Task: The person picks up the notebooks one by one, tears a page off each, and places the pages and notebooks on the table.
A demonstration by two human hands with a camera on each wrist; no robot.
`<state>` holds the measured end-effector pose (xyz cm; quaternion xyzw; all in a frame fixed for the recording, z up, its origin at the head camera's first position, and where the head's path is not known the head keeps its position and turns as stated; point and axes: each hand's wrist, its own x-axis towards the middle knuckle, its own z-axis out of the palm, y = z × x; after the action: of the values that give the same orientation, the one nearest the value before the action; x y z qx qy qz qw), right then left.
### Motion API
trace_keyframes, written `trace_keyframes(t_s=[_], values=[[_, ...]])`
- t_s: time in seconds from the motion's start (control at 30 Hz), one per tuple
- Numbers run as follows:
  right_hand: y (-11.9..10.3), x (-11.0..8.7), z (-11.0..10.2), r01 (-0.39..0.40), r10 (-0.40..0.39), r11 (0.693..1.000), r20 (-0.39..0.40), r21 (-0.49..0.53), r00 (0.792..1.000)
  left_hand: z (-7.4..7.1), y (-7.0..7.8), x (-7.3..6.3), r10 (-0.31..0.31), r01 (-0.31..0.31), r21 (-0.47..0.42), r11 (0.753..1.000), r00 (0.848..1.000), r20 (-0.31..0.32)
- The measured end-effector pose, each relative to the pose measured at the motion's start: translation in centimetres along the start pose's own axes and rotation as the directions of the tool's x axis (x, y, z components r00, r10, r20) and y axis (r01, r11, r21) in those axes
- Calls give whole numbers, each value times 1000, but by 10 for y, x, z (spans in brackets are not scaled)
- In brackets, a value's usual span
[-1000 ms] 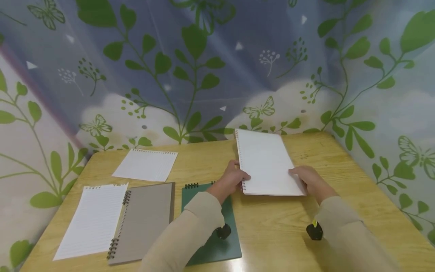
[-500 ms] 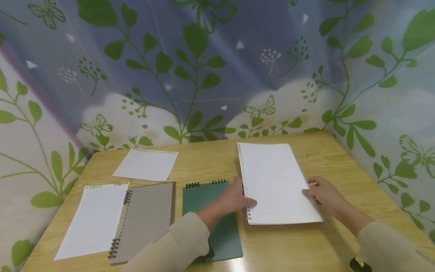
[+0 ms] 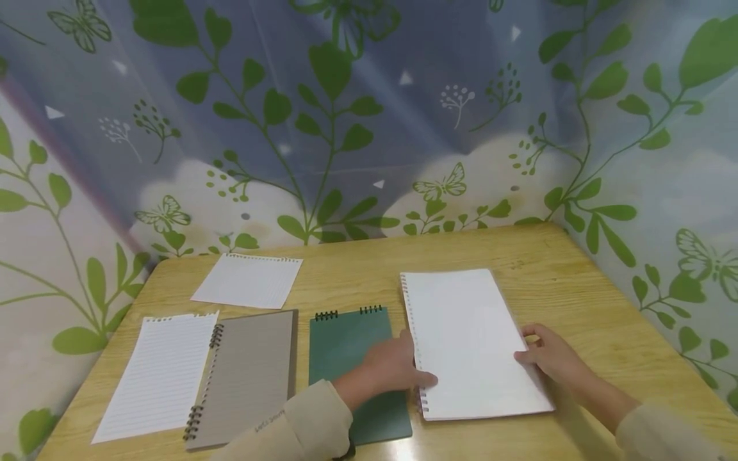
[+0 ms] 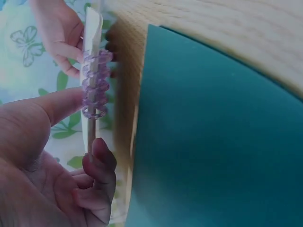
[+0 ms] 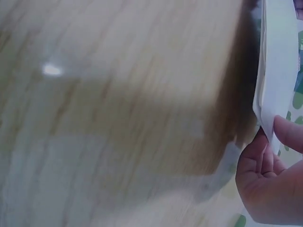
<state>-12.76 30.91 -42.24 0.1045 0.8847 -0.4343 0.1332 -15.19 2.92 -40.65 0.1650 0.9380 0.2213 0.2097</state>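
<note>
A white-paged spiral notebook is held between both hands, low over the right half of the table. My left hand grips its bound left edge, thumb on the top page and fingers beneath. In the left wrist view the clear purple rings of the binding show beside the thumb. At the opposite edge, my right hand pinches the pages between thumb and fingers, as the right wrist view also shows. A green notebook with black rings along its top lies under my left forearm, right beside the white one.
Left of the green notebook lies a grey spiral notebook. A lined loose sheet with a torn edge is beside it, and another torn sheet lies farther back. The wooden table meets a leaf-patterned curtain behind.
Both hands have brought the white notebook down and towards me, from the back of the table to beside the green notebook. It now lies flatter; the other notebooks and sheets stay put.
</note>
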Motion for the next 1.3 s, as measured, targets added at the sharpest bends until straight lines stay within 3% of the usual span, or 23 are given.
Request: trace_keyframes(t_s=[0.23, 0.4, 0.53, 0.7, 1.17, 1.3], values=[[4, -2, 9, 21, -23, 998, -33, -63, 999, 8, -4, 2, -17, 15, 141, 990, 1000, 13], [6, -1, 13, 91, -104, 980, -65, -177, 993, 10, -3, 6, -21, 14, 218, 976, 999, 28], [5, 3, 15, 124, -150, 953, -76, -278, 986, 7, 0, 8, -30, 16, 319, 947, 999, 38], [1, 4, 15, 134, -166, 935, -72, -329, 983, 4, 5, 10, -44, 19, 395, 919, 998, 54], [-1, 5, 11, 179, -223, 914, -81, -364, 971, 2, 7, 11, -64, 44, 391, 920, 997, 38], [-7, 1, 5, 182, -212, 932, -67, -313, 975, 1, 4, 12, -57, 40, 377, 925, 998, 33]])
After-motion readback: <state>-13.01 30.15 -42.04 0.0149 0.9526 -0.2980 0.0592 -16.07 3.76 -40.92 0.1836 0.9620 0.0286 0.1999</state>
